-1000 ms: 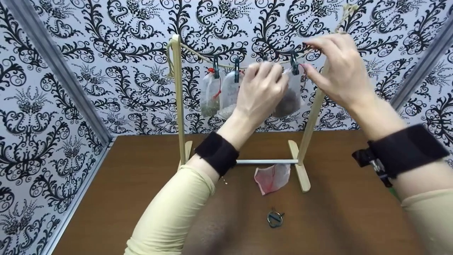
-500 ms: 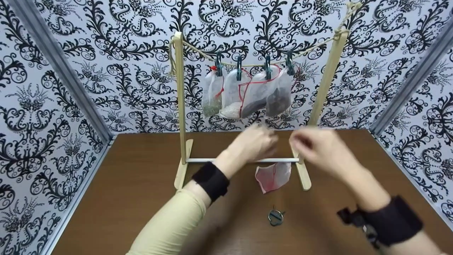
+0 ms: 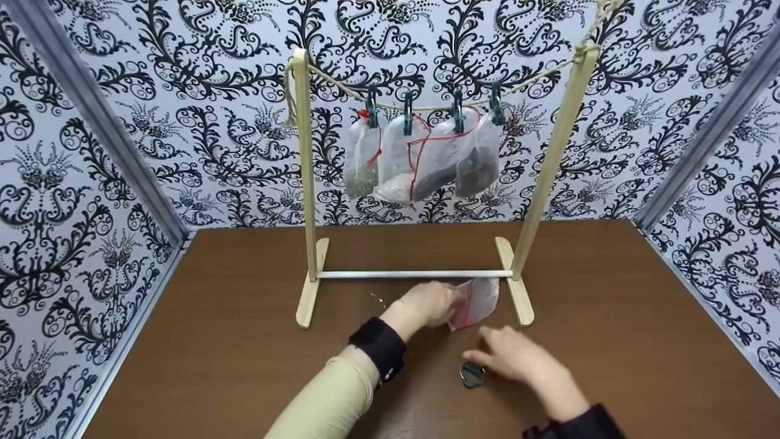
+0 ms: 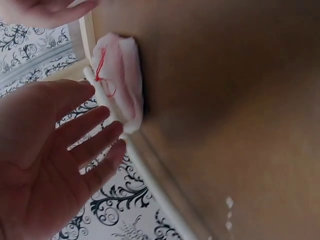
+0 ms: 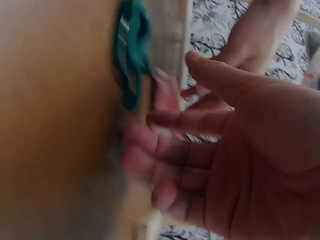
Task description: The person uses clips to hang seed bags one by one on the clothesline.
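Observation:
A small white mesh drawstring bag (image 3: 485,299) with a pink part and a red string lies on the table by the stand's crossbar. My left hand (image 3: 423,303) reaches over its left side. In the left wrist view, that hand's fingers (image 4: 92,131) are spread and relaxed, holding nothing. Nearer the front, a dark green clothespin (image 3: 471,375) lies on the tabletop. Just right of it is my right hand (image 3: 517,355). In the right wrist view, the fingers (image 5: 192,150) are loosely bent beside the green clothespin (image 5: 131,50), which is blurred; none grips it.
A wooden stand (image 3: 557,143) rises at the back with a rope (image 3: 341,87) strung between its posts. Several clothespins (image 3: 408,113) hold filled mesh bags (image 3: 478,167) on the rope. A white crossbar (image 3: 378,274) joins the feet low down. Patterned walls (image 3: 231,183) enclose the table.
Both hands have come down from the hanging bags and rope to the tabletop, the left to the lying mesh bag, the right to the loose clothespin. The hung bags stay on the rope.

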Demonstrator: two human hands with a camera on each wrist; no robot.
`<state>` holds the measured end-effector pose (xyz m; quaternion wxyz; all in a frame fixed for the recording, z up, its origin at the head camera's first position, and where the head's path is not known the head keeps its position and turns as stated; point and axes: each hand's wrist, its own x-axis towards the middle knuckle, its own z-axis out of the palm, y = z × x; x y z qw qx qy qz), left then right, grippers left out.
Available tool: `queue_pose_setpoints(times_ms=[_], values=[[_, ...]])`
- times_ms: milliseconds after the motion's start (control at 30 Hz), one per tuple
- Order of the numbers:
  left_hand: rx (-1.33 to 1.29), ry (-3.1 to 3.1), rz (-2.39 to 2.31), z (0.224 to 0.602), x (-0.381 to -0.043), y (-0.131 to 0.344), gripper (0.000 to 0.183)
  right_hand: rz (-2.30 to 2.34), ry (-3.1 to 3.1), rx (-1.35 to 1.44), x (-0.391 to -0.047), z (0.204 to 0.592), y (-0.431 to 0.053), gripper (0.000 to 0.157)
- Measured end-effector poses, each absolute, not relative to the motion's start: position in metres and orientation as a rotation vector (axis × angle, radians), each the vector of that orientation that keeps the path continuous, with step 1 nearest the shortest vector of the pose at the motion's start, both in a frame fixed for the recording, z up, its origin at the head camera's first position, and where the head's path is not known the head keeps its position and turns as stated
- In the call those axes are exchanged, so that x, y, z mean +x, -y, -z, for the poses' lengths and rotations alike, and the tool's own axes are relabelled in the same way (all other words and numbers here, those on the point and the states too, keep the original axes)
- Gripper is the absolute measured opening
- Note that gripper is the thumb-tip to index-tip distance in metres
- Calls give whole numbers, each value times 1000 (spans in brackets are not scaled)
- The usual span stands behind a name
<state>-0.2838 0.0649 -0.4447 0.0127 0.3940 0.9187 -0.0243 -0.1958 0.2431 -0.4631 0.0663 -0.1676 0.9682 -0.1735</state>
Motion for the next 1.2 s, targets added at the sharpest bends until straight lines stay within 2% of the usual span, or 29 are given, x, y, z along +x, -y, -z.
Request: queue_pose_setpoints(times_ms=[100, 200, 433, 567, 667, 767, 900, 1000, 1200], values=[[1167, -2825, 58, 448, -281, -64, 18, 473, -2983, -346, -191, 474, -228, 50], [1062, -2843, 108, 447, -279, -61, 18, 359, -3075, -264, -188, 481, -216, 54], [760, -2947, 275, 436, -274, -51, 31, 241, -3135, -315, -183, 482, -211, 38], [678, -2975, 328, 439, -272, -45, 37, 339, -3013, -365, -185, 476, -215, 35], [741, -2963, 316, 445, -271, -40, 45, 394, -2927, -417, -186, 469, -219, 38], [883, -2904, 228, 451, -272, -38, 45, 413, -2880, -504, -188, 464, -222, 36], [1028, -2838, 113, 458, -274, -38, 48, 484, -2838, -648, -190, 460, -227, 22], [1032, -2840, 79, 460, -273, -39, 49, 606, -2786, -736, -193, 458, -231, 16], [1026, -2857, -70, 458, -274, -38, 21, 775, -2721, -855, -201, 447, -242, 22]])
